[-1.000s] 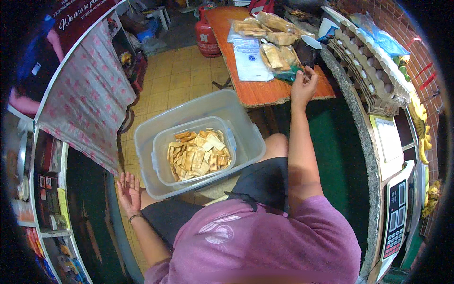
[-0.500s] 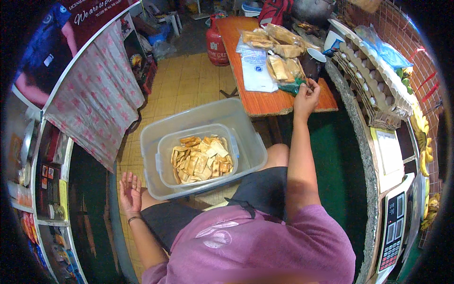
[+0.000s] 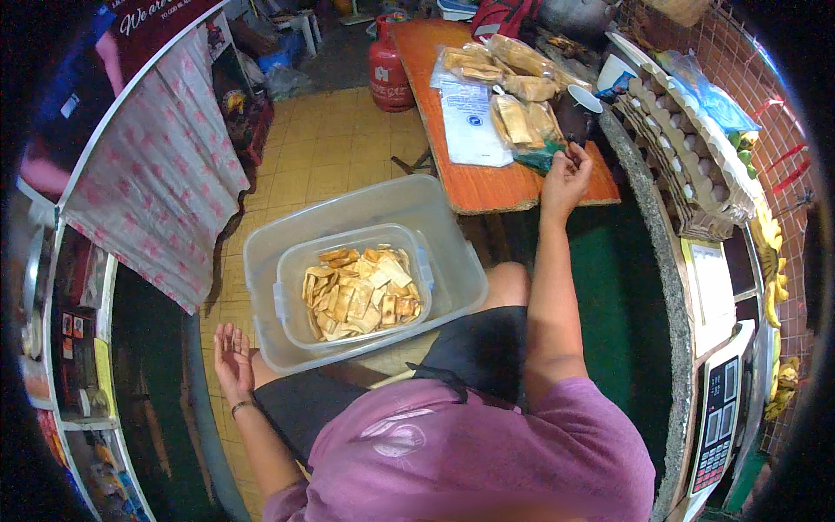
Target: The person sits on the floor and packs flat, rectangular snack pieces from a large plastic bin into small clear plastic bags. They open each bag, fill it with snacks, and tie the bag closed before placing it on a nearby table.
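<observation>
Since the earlier frames the view drifts a little; right hand (image 3: pixel 565 170) sits further along the bench (image 3: pixel 487 183) edge toward the bags, left hand (image 3: pixel 230 357) barely shifts.

Landmark: tub (image 3: pixel 435 226), the big clear one resting on the person's lap. Inside it sits a smaller clear bin (image 3: pixel 291 287) full of flat tan crackers (image 3: pixel 361 291).

Right hand is reached out past the tub's far right corner, over the bench edge, fingers pinched together at a dark-green bag end (image 3: pixel 539 161). Whether it grips the bag or something small, cannot tell; too small. Just beyond it, filled cracker bags (image 3: pixel 522 122) and more bags (image 3: pixel 474 61) lie on the bench with a white sheet (image 3: pixel 470 122) beside them.

Left hand is near the tub's near left corner, palm up, fingers spread, holding nothing, touching nothing visible.

Step, as judged: bagging crackers, with the right hand working at a bag on the bench while the stock waits in the bin. Next move likely calls for a firm pinch on the thin plastic, and the free left hand steadying the tub so it does not slide off the lap.

Also around the tub: red gas cylinder (image 3: pixel 389 65) on the floor beyond it, egg trays (image 3: pixel 687 148) far right, pink cloth (image 3: pixel 156 174) to the left.
</observation>
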A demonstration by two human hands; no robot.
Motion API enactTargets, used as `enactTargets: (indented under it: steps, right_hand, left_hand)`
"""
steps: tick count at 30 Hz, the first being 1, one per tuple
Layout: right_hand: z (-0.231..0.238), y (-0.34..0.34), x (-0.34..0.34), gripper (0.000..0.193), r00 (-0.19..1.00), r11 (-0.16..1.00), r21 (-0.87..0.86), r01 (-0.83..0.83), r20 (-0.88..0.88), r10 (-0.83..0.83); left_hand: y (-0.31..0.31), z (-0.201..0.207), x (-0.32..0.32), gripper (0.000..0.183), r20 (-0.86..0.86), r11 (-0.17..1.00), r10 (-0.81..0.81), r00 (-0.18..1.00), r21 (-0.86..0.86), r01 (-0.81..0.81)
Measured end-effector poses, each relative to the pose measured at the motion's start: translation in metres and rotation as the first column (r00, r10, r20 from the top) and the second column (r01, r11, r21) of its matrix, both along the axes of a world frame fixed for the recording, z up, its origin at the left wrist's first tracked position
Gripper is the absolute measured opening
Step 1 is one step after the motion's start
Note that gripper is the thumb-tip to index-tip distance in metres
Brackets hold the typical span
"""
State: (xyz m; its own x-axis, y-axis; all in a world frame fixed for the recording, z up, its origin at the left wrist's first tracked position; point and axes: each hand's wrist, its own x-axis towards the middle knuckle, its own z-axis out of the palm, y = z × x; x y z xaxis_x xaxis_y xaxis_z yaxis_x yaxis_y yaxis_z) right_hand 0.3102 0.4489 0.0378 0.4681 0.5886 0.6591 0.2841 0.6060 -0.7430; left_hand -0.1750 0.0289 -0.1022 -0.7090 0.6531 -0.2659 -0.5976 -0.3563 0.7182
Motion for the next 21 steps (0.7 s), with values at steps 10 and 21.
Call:
enactTargets:
  steps: [10, 21]
  right_hand:
    - [-0.001, -0.001, 0.000, 0.019, 0.982, 0.983, 0.044, 0.181, 0.053, -0.183]
    - [-0.004, 0.000, 0.020, 0.033, 0.948, 0.945, -0.112, -0.308, -0.123, 0.295]
  left_hand:
    - [0.136, 0.115, 0.074, 0.029, -0.760, 0.975, 0.158, 0.631, 0.018, -0.223]
    - [0.307, 0.196, 0.243, 0.034, -0.959, 0.879, -0.055, -0.278, -0.179, 0.443]
